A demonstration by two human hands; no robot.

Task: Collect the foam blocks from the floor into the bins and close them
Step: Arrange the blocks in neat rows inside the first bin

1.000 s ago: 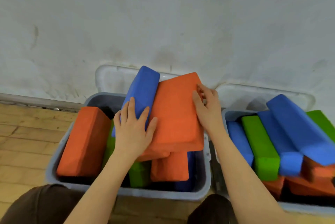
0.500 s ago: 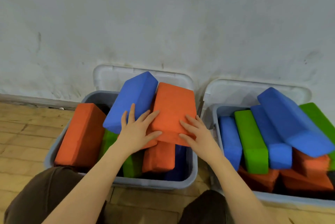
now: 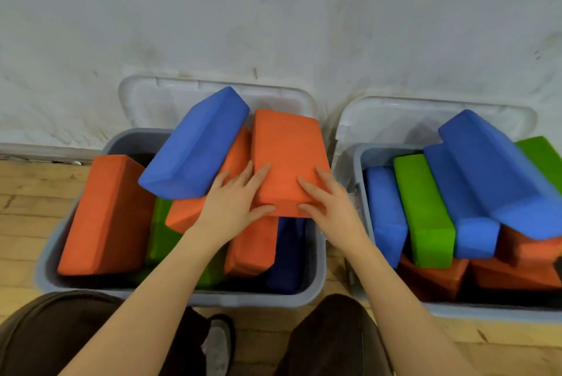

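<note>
Two grey bins stand side by side against the wall. The left bin (image 3: 316, 257) holds orange, green and blue foam blocks piled above its rim. On top lies an orange block (image 3: 286, 150), with a blue block (image 3: 197, 144) leaning beside it. My left hand (image 3: 234, 205) and my right hand (image 3: 328, 202) grip the near end of the orange block, fingers spread on its top and thumbs under its front edge. The right bin (image 3: 360, 159) is heaped with blue, green and orange blocks.
Both bins' clear lids, the left lid (image 3: 143, 95) and the right lid (image 3: 380, 114), stand open against the white wall. A wooden floor (image 3: 27, 202) lies around the bins. My knees in dark trousers are at the bottom edge.
My right hand slid from the orange block's far right edge to its near end. The orange block turned from lying broadly across the pile to pointing away from me.
</note>
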